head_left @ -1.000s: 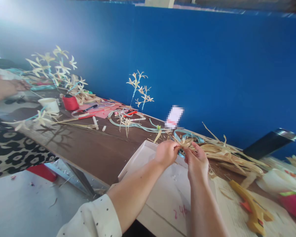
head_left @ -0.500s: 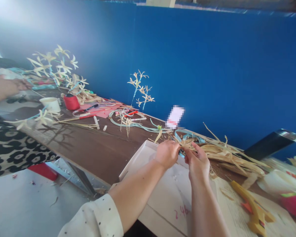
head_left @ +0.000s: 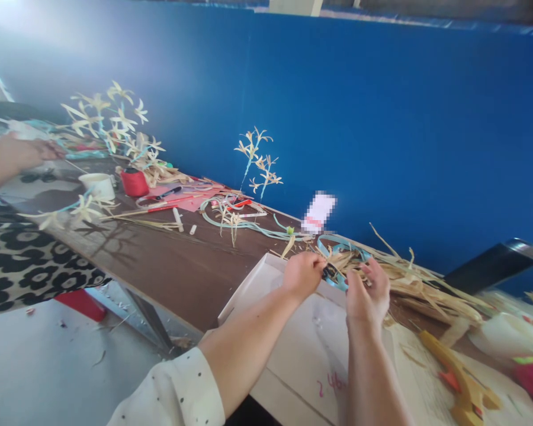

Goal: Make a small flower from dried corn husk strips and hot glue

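Note:
My left hand (head_left: 305, 273) is closed in a pinch on a small bundle of straw strips (head_left: 340, 260) with a light blue ribbon (head_left: 337, 244) looped through it. My right hand (head_left: 369, 290) is just to the right of it, fingers curled around the same ribbon and straw. Both hands hover over the far edge of a shallow white cardboard box lid (head_left: 302, 337). A heap of dry straw (head_left: 417, 284) lies right behind the hands.
A yellow glue gun (head_left: 457, 378) lies at the right. Straw flower sprigs (head_left: 257, 157) stand against the blue wall. A red spool (head_left: 134, 182), white cup (head_left: 98, 186), pens and ribbon litter the brown table (head_left: 169, 260). Another person's hand (head_left: 13, 155) works at the far left.
My right hand has shifted slightly right and opened away from my left hand, showing the blue ribbon between them. The view has drifted a little.

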### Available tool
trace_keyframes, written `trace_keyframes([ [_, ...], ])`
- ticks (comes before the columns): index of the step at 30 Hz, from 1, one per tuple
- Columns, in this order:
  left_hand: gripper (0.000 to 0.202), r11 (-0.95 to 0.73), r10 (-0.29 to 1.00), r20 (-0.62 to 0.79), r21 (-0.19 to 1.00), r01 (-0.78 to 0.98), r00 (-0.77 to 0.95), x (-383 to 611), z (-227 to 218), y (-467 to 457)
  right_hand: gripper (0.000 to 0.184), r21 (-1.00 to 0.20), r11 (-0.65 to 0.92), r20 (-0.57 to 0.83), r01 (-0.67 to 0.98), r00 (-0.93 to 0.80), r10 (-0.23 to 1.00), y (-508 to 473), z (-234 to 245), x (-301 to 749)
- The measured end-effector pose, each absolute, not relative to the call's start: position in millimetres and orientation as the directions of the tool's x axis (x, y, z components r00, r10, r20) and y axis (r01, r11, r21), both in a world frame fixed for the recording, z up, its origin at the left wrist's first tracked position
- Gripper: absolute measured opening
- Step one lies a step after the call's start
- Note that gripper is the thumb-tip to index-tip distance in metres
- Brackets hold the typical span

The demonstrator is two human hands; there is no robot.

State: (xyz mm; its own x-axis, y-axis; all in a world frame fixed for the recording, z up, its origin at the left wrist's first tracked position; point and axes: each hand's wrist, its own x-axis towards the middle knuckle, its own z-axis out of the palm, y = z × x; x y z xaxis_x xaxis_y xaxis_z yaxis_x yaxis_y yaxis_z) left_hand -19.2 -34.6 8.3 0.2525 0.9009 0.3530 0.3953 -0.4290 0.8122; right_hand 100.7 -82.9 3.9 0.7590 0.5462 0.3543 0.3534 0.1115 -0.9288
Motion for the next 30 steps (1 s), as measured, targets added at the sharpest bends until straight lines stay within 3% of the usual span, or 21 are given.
trace_keyframes([
  [2, 0.022, -0.344, 0.933, 0.282, 0.879, 0.331, 0.223, -19.1, 9.1, -32.1, 0.066, -0.964, 0.115, 0.266, 0.241, 0.818, 0.510, -80.9, 2.9, 102.9],
  [5, 0.022, -0.260, 0.951, 0.213, 0.943, 0.206, 0.223, -19.2, 10.5, -28.1, 0.057, -0.990, 0.059, 0.135, 0.124, 0.791, 0.597, -80.2, 5.3, 100.3],
  [9, 0.024, -0.177, 0.958, 0.153, 0.981, 0.077, 0.244, -20.0, 13.3, -25.5, 0.045, -0.990, -0.041, 0.044, 0.137, 0.568, 0.822, -83.2, 9.8, 89.1],
  [12, 0.025, -0.134, 0.962, 0.126, 0.991, 0.015, 0.243, -20.5, 14.6, -26.0, 0.047, -0.991, -0.022, 0.039, 0.133, 0.439, 0.898, -83.7, 7.9, 83.4],
  [20, 0.024, -0.183, 0.961, 0.170, 0.982, 0.040, 0.216, -20.8, 15.5, -28.9, 0.047, -0.991, 0.061, 0.110, 0.118, 0.480, 0.870, -78.0, -2.6, 84.0],
  [30, 0.025, -0.330, 0.925, 0.291, 0.935, 0.134, 0.245, -21.4, 15.9, -29.2, 0.042, -0.968, 0.082, 0.197, 0.235, 0.521, 0.830, -79.1, -1.1, 84.7],
])
